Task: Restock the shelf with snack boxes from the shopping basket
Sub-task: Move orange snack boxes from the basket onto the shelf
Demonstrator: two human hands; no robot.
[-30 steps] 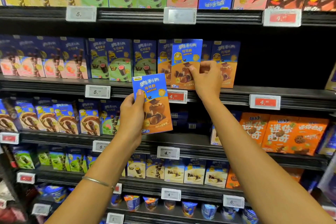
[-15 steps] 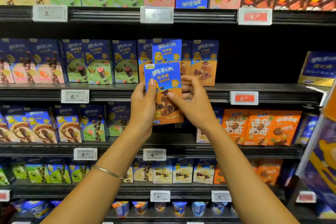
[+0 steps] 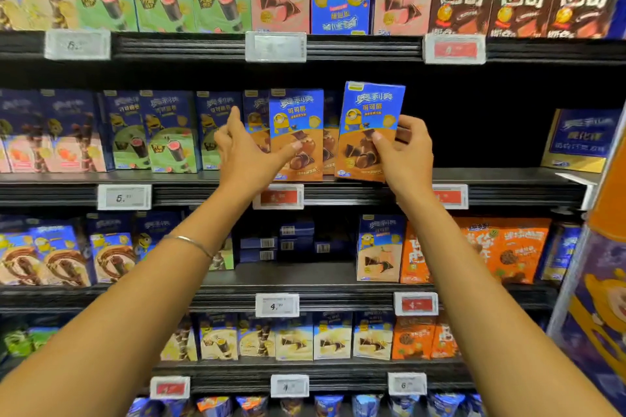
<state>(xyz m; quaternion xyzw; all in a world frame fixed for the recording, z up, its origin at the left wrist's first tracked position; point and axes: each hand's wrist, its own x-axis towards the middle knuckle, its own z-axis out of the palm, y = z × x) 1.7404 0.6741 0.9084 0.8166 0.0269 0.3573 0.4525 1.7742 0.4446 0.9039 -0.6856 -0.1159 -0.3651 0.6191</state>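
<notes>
My right hand (image 3: 403, 152) grips a blue and orange snack box (image 3: 369, 118), held upright and slightly tilted just above the front edge of the second shelf (image 3: 508, 179). To its left stands a matching box (image 3: 294, 118) on that shelf. My left hand (image 3: 247, 152) reaches in beside that standing box with fingers spread, its thumb touching the box front. The shopping basket is out of view.
Right of the held box the shelf is a dark gap up to a tilted blue box (image 3: 579, 139). Green and pink boxes (image 3: 152, 135) fill the shelf's left. Price tags (image 3: 277, 196) line the shelf edges. A cardboard display (image 3: 599, 298) juts in at right.
The box passed from both hands to my right hand alone and moved up and right to the shelf edge. My left hand let go and went to the standing box.
</notes>
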